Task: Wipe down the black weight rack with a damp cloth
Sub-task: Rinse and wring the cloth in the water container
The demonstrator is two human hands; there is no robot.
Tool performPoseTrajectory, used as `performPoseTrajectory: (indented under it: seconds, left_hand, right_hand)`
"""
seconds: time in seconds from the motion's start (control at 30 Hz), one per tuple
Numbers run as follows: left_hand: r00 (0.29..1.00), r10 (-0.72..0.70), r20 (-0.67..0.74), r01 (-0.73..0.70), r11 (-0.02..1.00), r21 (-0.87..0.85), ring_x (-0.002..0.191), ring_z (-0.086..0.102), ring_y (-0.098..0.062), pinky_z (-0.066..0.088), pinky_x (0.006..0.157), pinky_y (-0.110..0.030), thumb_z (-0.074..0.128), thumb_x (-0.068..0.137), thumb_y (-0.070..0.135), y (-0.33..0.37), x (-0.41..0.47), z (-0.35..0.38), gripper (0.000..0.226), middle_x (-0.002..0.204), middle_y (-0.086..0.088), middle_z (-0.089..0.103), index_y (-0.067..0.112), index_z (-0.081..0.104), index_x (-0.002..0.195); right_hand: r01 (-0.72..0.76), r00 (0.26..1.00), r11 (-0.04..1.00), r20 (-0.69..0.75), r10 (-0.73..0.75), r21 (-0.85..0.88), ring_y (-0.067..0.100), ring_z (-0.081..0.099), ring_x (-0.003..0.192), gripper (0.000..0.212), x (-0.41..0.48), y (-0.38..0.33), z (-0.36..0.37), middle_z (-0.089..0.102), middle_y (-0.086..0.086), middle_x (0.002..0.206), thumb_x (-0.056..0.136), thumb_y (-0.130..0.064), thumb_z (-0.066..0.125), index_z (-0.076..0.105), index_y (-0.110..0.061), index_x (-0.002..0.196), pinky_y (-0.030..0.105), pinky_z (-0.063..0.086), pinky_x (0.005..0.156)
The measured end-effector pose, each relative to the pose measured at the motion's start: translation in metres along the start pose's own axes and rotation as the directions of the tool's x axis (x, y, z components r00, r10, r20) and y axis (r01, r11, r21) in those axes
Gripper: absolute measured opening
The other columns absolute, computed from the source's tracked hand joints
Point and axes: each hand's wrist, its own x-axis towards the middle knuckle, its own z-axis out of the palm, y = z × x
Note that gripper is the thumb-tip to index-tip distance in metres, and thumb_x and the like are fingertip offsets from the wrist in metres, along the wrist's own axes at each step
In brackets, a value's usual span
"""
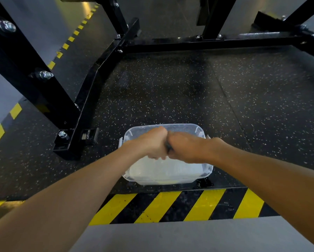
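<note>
Over the middle of a clear plastic rectangular tub [180, 125], the left hand [150, 144] and the right hand [185, 148] meet knuckle to knuckle, both curled into tight fists with the backs of the hands turned up. Both hands grip a dark cloth [168, 147], of which only a narrow sliver shows in the seam between the fists; its full extent cannot be told. Both bare forearms reach in from the lower corners of the view. The tub beneath the hands holds cloudy whitish water [167, 171] and stands on black rubber flooring with pale speckles [170, 88], close to the floor's near edge. A small wet patch shows on the flooring at the tub's near right corner. The black steel weight rack [90, 91] stands to the left of and beyond the tub, not touched by either hand: a curved base bar runs along the floor just beside the tub's left side, a slanted upright [25, 70] rises at the left, and a cross bar spans the far side. Silver bolts [45, 75] fix the joints. A yellow-and-black striped hazard strip [170, 204] borders the flooring nearest the person, with plain grey floor [170, 237] below it.
</note>
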Motion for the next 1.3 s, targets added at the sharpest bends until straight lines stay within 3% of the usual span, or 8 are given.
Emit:
performPoseTrajectory:
  seconds: [0.1,0.23,0.33,0.5,0.8,1.1,1.2,1.3]
  left_hand:
    - [0.99,-0.036,0.139,0.063,0.979,-0.195,0.034,0.047,-0.009,0.044,0.059,-0.028,0.055,0.087,0.001,0.003,-0.002,-0.008,0.016,0.049,0.004,0.064,0.004,0.067,0.077]
    - [0.995,0.004,-0.096,0.013,0.985,0.174,0.056,0.062,-0.021,0.045,0.05,-0.025,0.058,0.084,0.011,0.004,-0.003,-0.01,0.016,0.064,-0.001,0.065,0.016,0.06,0.069]
    - [0.967,0.165,-0.195,-0.067,0.9,0.431,0.065,0.055,-0.026,0.038,0.054,-0.03,0.061,0.085,0.018,0.002,-0.008,-0.014,0.018,0.071,-0.001,0.057,0.017,0.049,0.072]
    - [0.906,0.376,-0.192,-0.186,0.764,0.618,0.088,0.064,-0.033,0.039,0.063,-0.036,0.059,0.088,0.022,0.005,-0.006,-0.019,0.021,0.101,-0.009,0.068,0.009,0.055,0.105]
    - [0.949,0.245,-0.199,-0.135,0.885,0.445,0.071,0.056,-0.028,0.042,0.061,-0.033,0.059,0.083,0.006,0.009,-0.004,-0.014,0.012,0.08,-0.006,0.06,0.009,0.063,0.093]
    - [0.978,-0.113,0.174,0.131,0.987,-0.093,0.036,0.049,-0.014,0.039,0.041,-0.02,0.05,0.087,-0.002,0.017,0.002,-0.015,0.019,0.047,-0.003,0.057,0.005,0.056,0.071]
    - [0.965,-0.115,0.233,0.164,0.966,-0.199,0.037,0.045,-0.013,0.033,0.04,-0.017,0.048,0.085,-0.004,0.015,0.002,-0.014,0.019,0.048,-0.001,0.056,0.008,0.058,0.075]
    - [0.997,-0.067,-0.039,0.07,0.994,0.08,0.054,0.059,-0.02,0.041,0.05,-0.024,0.053,0.084,0.002,0.016,0.0,-0.011,0.01,0.068,-0.007,0.066,0.007,0.061,0.081]
  right_hand:
    - [0.016,0.998,0.987,-0.055,-0.025,-0.161,0.019,0.053,0.081,0.009,0.0,0.002,0.001,0.049,-0.003,0.09,0.098,-0.017,0.048,0.04,-0.015,0.097,0.034,0.044,0.069]
    - [-0.053,0.998,0.984,-0.026,0.058,0.172,0.017,0.053,0.078,0.017,0.003,0.007,0.001,0.052,-0.003,0.082,0.092,-0.014,0.06,0.047,-0.007,0.102,0.027,0.039,0.06]
    - [-0.187,0.98,0.66,0.184,0.075,0.728,0.017,0.059,0.081,0.026,0.004,0.015,-0.012,0.062,0.007,0.088,0.086,-0.009,0.072,0.062,0.001,0.108,0.025,0.05,0.069]
    - [-0.284,0.945,0.407,0.324,-0.033,0.868,0.023,0.062,0.082,0.025,0.008,0.024,-0.015,0.06,0.014,0.103,0.089,0.001,0.067,0.059,-0.003,0.111,0.029,0.054,0.069]
    - [-0.199,0.98,0.944,0.075,0.185,0.263,0.012,0.064,0.052,0.009,0.013,0.007,-0.006,0.07,-0.001,0.069,0.093,-0.024,0.057,0.06,-0.015,0.093,0.025,0.047,0.056]
    - [-0.167,0.973,0.849,-0.222,0.061,-0.501,0.028,0.067,0.079,0.01,0.015,0.011,0.01,0.066,-0.005,0.088,0.093,-0.02,0.055,0.057,-0.019,0.103,0.042,0.057,0.074]
    - [-0.143,0.972,0.833,-0.235,0.017,-0.534,0.03,0.068,0.082,0.014,0.015,0.014,0.011,0.068,-0.003,0.095,0.094,-0.022,0.057,0.056,-0.018,0.108,0.044,0.057,0.073]
    - [-0.161,0.977,0.968,-0.171,0.128,-0.195,0.024,0.066,0.085,0.019,0.015,0.012,0.004,0.066,-0.001,0.092,0.089,-0.021,0.061,0.06,-0.013,0.106,0.038,0.056,0.073]
